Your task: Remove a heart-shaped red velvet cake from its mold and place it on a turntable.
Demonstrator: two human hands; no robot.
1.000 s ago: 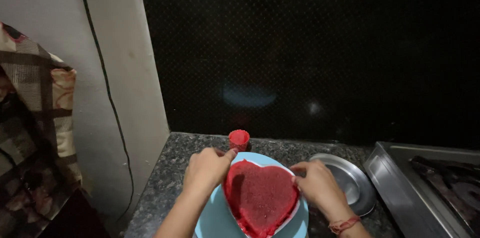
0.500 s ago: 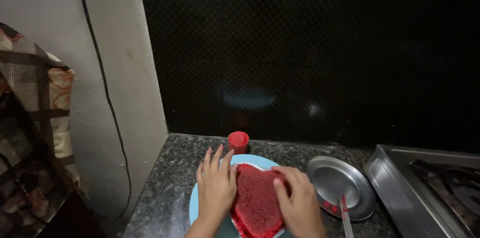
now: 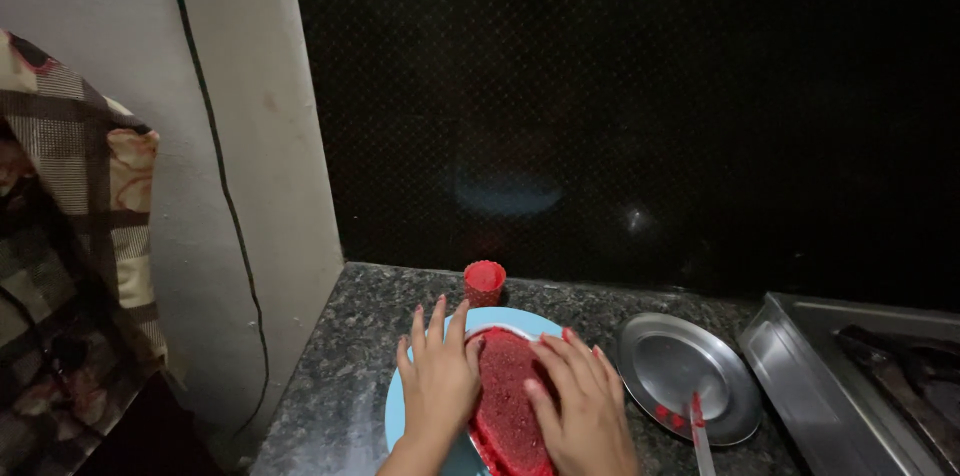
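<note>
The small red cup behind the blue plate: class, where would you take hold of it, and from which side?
Grip the small red cup around its side wall, coming from above or the left. It stands upright and alone on the counter, its top open and sides clear. The blue plate and both hands, left hand and right hand, crowd the near side.

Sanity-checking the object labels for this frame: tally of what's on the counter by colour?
Red: 2, the heart-shaped cake under both hands and the small cup behind it
Light blue: 1, the plate under the cake
Silver: 2, the steel plate and the red-smeared knife lying on it
Total: 5
</note>
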